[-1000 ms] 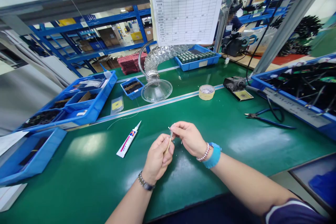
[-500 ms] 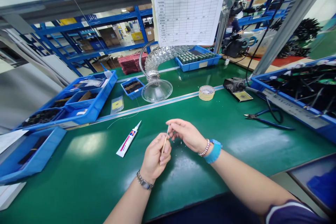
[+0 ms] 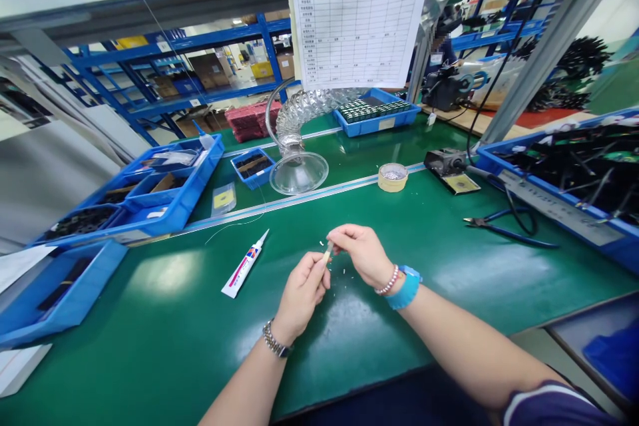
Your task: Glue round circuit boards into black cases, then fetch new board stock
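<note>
My left hand (image 3: 302,289) is closed around a thin pale strip (image 3: 326,257), which sticks up past the thumb and forefinger. Thumb and forefinger of my right hand (image 3: 365,258) are pinched at the strip's greyish upper tip; the exact contact there is too small to make out. Small white scraps (image 3: 344,271) lie on the green tabletop (image 3: 170,353) just beyond and beneath the hands. To the left of them rests a white glue tube (image 3: 244,266) with a pointed nozzle and a red and blue print.
A round tape-like ring (image 3: 393,178) sits ahead, right of a clear fume hood (image 3: 299,174) on a silver duct. Pliers (image 3: 509,229) lie at right beside a filled blue bin (image 3: 564,196). Blue trays (image 3: 187,196) line the left. A printed sheet (image 3: 357,20) hangs above.
Both hands have shifted slightly; the left has moved right and up with the strip. My right fingers have closed together at the strip's tip, where they were looser before.
</note>
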`<state>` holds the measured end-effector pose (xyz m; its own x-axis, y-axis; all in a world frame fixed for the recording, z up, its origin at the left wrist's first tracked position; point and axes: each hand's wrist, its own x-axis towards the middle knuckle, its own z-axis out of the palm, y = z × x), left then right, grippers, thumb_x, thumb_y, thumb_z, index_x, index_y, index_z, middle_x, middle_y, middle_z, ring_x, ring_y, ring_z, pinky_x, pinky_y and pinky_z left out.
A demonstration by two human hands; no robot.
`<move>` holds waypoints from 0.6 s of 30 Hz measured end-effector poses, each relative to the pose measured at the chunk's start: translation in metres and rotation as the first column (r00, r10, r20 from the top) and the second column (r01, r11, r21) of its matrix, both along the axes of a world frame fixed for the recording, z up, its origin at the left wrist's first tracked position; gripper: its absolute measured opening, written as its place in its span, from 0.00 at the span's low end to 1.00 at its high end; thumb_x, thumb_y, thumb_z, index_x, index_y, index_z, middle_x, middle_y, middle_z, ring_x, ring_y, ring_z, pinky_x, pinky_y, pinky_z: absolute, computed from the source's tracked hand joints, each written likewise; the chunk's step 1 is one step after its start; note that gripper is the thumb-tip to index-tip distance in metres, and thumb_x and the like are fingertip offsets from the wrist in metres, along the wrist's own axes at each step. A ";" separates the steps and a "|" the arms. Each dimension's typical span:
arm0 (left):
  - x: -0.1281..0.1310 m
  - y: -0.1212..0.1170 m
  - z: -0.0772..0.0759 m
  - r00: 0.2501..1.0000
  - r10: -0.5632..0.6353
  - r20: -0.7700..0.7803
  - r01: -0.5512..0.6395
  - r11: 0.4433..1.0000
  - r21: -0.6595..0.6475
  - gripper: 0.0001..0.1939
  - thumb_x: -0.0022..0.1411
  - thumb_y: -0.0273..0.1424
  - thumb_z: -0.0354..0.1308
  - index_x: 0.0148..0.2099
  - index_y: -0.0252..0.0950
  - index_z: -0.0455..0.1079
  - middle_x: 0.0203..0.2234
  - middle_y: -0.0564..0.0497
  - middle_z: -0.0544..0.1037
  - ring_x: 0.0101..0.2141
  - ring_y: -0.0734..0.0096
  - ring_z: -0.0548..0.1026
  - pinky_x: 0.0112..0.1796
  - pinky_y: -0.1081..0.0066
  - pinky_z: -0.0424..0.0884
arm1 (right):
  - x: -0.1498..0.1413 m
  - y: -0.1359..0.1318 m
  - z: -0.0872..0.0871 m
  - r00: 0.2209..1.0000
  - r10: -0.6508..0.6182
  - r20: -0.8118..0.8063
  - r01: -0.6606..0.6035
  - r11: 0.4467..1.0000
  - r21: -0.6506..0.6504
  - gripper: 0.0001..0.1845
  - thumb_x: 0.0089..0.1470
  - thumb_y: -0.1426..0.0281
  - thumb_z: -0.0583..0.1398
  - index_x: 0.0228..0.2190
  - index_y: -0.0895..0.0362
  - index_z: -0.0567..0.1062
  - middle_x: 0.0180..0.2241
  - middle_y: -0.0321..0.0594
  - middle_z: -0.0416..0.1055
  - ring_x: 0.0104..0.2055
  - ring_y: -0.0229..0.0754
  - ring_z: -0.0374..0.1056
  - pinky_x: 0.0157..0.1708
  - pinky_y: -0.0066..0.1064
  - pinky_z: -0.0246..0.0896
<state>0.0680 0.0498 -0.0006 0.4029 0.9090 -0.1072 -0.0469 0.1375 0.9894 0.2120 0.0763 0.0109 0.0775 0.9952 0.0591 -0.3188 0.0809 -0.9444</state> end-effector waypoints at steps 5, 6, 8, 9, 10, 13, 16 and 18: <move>-0.002 0.000 0.000 1.000 0.018 0.014 -0.017 1.000 -0.013 0.12 0.62 0.40 0.48 0.39 0.36 0.61 0.20 0.59 0.64 0.15 0.87 0.50 0.15 0.81 0.46 | 0.014 0.011 -0.001 0.969 -0.143 -0.201 0.142 0.990 -0.021 0.09 0.43 0.65 0.62 0.23 0.59 0.72 0.17 0.31 0.65 0.18 0.32 0.59 0.21 0.26 0.55; -0.002 0.000 0.001 1.000 0.024 0.020 -0.023 1.000 -0.013 0.12 0.62 0.40 0.48 0.40 0.36 0.61 0.20 0.59 0.64 0.14 0.87 0.50 0.15 0.81 0.46 | 0.014 0.011 0.000 0.972 -0.087 -0.219 0.086 0.996 -0.014 0.08 0.43 0.67 0.62 0.24 0.59 0.71 0.17 0.31 0.66 0.19 0.32 0.60 0.22 0.27 0.56; -0.001 0.000 0.001 0.999 0.041 0.030 -0.041 0.999 -0.007 0.12 0.62 0.40 0.48 0.39 0.36 0.61 0.20 0.59 0.64 0.14 0.87 0.50 0.15 0.81 0.45 | 0.010 0.007 0.000 0.970 0.084 -0.227 -0.085 0.996 0.008 0.06 0.42 0.70 0.62 0.25 0.59 0.71 0.20 0.32 0.67 0.22 0.33 0.62 0.25 0.27 0.58; -0.001 0.000 0.001 0.998 0.049 0.033 -0.049 0.999 -0.001 0.11 0.62 0.40 0.48 0.39 0.37 0.61 0.20 0.59 0.64 0.14 0.87 0.50 0.15 0.81 0.45 | 0.006 0.004 -0.001 0.961 0.178 -0.211 -0.179 0.984 0.013 0.06 0.41 0.71 0.62 0.25 0.60 0.71 0.21 0.33 0.68 0.24 0.33 0.63 0.27 0.27 0.58; 0.000 0.000 0.000 0.998 0.055 0.033 -0.055 0.998 0.009 0.11 0.62 0.40 0.48 0.38 0.36 0.61 0.20 0.59 0.64 0.14 0.87 0.50 0.15 0.81 0.45 | 0.002 0.001 -0.002 0.948 0.265 -0.179 -0.267 0.964 0.012 0.06 0.41 0.71 0.62 0.25 0.60 0.71 0.22 0.34 0.68 0.25 0.33 0.64 0.27 0.27 0.59; -0.001 0.002 -0.003 0.996 0.031 -0.087 -0.024 0.996 0.081 0.14 0.63 0.41 0.46 0.32 0.36 0.61 0.17 0.59 0.62 0.13 0.85 0.53 0.15 0.79 0.50 | -0.007 -0.003 -0.006 0.903 0.428 -0.028 -0.428 0.904 -0.005 0.09 0.45 0.67 0.61 0.27 0.61 0.72 0.24 0.35 0.68 0.25 0.33 0.64 0.28 0.28 0.59; -0.013 0.016 -0.005 0.906 0.158 -0.392 -0.012 0.936 0.351 0.15 0.63 0.41 0.45 0.36 0.36 0.66 0.24 0.53 0.72 0.23 0.76 0.69 0.27 0.73 0.66 | 0.002 0.006 -0.011 0.926 0.284 0.248 -0.290 0.957 -0.013 0.15 0.54 0.61 0.53 0.31 0.60 0.72 0.26 0.38 0.69 0.26 0.35 0.65 0.29 0.29 0.61; -0.031 0.033 -0.006 0.751 0.422 -0.507 -0.046 0.801 0.597 0.15 0.62 0.41 0.46 0.41 0.37 0.68 0.37 0.47 0.74 0.39 0.66 0.71 0.42 0.66 0.66 | 0.022 0.020 -0.014 0.801 0.035 0.598 -0.030 0.999 -0.019 0.19 0.58 0.60 0.46 0.37 0.58 0.71 0.29 0.39 0.70 0.30 0.36 0.67 0.32 0.29 0.61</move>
<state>0.0366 0.0831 -0.0068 0.1898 0.9434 0.2720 0.6097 -0.3305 0.7204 0.2338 0.0961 -0.0033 -0.0027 0.9972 0.0751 0.3073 0.0723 -0.9489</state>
